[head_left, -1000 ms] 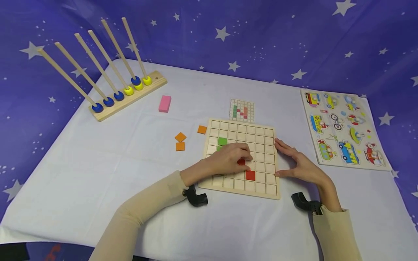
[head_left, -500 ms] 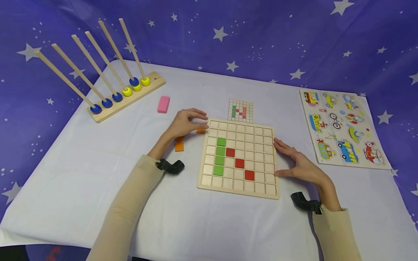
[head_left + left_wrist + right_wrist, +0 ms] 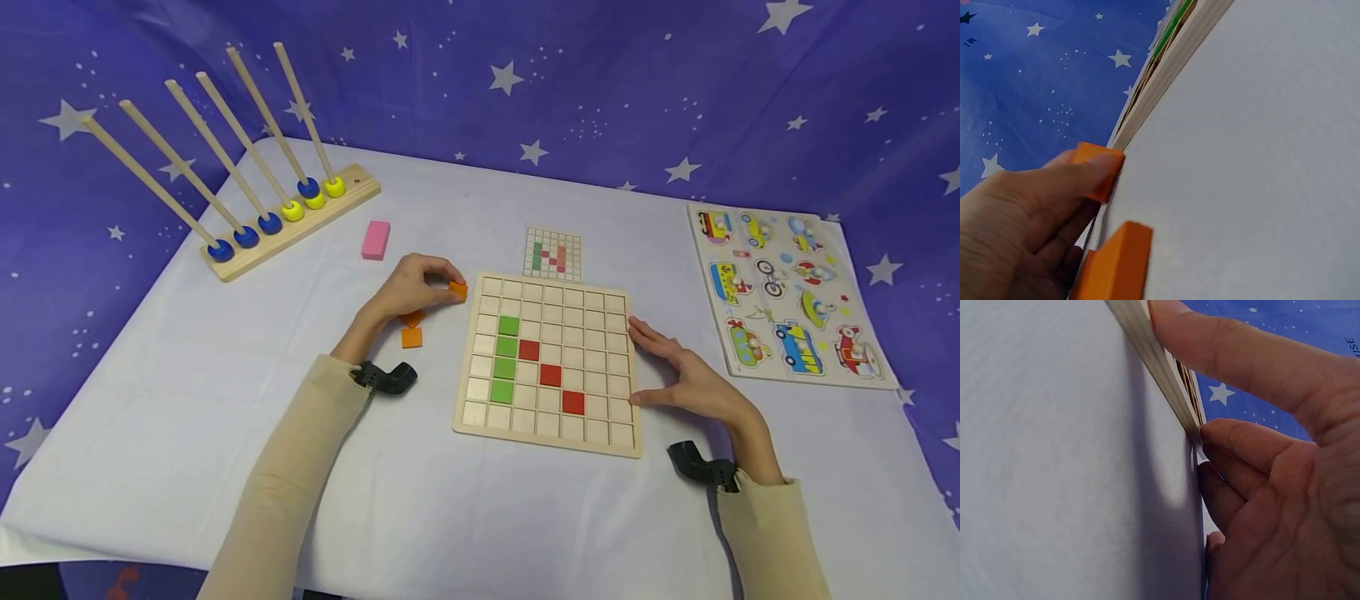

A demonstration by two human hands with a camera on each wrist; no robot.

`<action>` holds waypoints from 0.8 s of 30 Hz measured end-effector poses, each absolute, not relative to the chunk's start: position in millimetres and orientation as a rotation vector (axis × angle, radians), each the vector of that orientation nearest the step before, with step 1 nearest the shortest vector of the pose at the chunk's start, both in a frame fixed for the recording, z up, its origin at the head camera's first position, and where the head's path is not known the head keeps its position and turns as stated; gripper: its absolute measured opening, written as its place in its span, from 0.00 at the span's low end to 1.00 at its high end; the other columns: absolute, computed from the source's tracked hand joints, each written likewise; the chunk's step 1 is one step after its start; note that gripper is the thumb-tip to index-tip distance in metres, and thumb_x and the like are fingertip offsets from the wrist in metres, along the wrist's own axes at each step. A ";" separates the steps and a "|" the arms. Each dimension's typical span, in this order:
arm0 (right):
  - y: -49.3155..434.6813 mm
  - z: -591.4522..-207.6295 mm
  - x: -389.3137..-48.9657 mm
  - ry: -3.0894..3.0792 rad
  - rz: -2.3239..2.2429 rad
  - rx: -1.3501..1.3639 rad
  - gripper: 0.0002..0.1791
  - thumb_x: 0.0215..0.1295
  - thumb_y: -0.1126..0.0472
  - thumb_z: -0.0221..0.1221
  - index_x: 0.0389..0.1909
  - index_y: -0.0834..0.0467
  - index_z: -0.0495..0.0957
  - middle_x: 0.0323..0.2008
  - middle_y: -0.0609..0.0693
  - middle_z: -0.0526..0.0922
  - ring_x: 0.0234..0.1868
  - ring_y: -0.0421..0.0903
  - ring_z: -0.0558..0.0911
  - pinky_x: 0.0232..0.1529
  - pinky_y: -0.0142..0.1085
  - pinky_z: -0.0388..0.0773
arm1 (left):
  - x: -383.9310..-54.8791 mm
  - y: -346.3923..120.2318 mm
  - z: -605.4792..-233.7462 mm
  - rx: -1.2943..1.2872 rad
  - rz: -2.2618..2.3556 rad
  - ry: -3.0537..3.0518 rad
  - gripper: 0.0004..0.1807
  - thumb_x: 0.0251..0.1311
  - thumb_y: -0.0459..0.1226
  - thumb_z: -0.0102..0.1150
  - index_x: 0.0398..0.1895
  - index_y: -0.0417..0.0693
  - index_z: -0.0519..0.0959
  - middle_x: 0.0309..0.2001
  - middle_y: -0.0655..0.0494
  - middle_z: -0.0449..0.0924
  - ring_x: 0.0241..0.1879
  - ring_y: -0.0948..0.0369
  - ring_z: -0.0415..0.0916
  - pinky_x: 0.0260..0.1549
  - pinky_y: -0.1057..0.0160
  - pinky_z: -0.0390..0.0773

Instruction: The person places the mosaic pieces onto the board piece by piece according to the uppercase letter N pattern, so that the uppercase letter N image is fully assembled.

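My left hand (image 3: 411, 285) pinches an orange square tile (image 3: 458, 291) between thumb and fingers, just left of the wooden grid board (image 3: 547, 435). The left wrist view shows this tile (image 3: 1100, 172) tilted up at the fingertips. Two more orange tiles lie below the hand; the nearer one (image 3: 412, 337) is in full sight and the other (image 3: 412, 318) is partly covered. On the board sit a column of green tiles (image 3: 505, 368) and a diagonal of three red tiles (image 3: 551, 376). With thumb and fingertips, my right hand (image 3: 690, 382) touches the board's right edge (image 3: 1160, 369).
Behind the board lies a small pattern card (image 3: 552, 254) with coloured squares. A pink block (image 3: 376, 240) is at the back left, near a wooden abacus (image 3: 292, 227) with upright rods and beads. A vehicle peg puzzle (image 3: 791, 296) lies at the right.
My left hand has left the red tiles on the board, moved left to the loose orange tiles and picked one up. The right hand stays at the board's edge.
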State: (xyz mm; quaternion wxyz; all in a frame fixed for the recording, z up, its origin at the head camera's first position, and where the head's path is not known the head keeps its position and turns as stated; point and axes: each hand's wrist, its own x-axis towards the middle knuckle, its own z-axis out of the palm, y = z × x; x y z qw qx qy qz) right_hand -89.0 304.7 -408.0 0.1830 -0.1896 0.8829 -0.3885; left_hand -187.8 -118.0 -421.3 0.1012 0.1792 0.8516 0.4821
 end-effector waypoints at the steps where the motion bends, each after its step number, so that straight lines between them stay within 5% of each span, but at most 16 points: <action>1: 304.7 -407.8 -89.0 2.488 -1.096 -0.539 0.54 0.46 0.56 0.74 0.73 0.60 0.55 0.77 0.54 0.47 0.77 0.59 0.42 0.72 0.60 0.30 | -187.9 -118.0 -421.8 0.502 1.455 2.516 0.11 0.49 0.35 0.72 0.37 0.46 0.85 0.39 0.51 0.85 0.41 0.58 0.79 0.48 0.62 0.74; 7: 305.5 -407.2 -88.4 2.494 -1.093 -0.527 0.55 0.46 0.56 0.74 0.73 0.58 0.55 0.77 0.52 0.47 0.77 0.58 0.42 0.72 0.59 0.30 | -188.5 -116.6 -420.4 0.362 1.645 2.471 0.13 0.50 0.35 0.71 0.40 0.43 0.85 0.36 0.49 0.86 0.30 0.63 0.81 0.35 0.70 0.77; 16: 305.1 -407.6 -88.4 2.494 -1.107 -0.528 0.54 0.46 0.57 0.74 0.73 0.59 0.55 0.77 0.53 0.48 0.77 0.58 0.43 0.71 0.61 0.31 | -179.2 -91.4 -406.1 0.267 1.941 2.169 0.17 0.51 0.33 0.70 0.46 0.38 0.83 0.37 0.57 0.87 0.36 0.64 0.85 0.45 0.67 0.78; 24: 304.0 -406.7 -89.0 2.484 -1.107 -0.513 0.54 0.45 0.57 0.74 0.73 0.59 0.56 0.76 0.54 0.47 0.77 0.59 0.43 0.71 0.61 0.30 | -159.5 -55.2 -392.0 0.380 1.918 2.133 0.15 0.54 0.32 0.67 0.46 0.38 0.83 0.37 0.49 0.87 0.36 0.62 0.84 0.44 0.63 0.79</action>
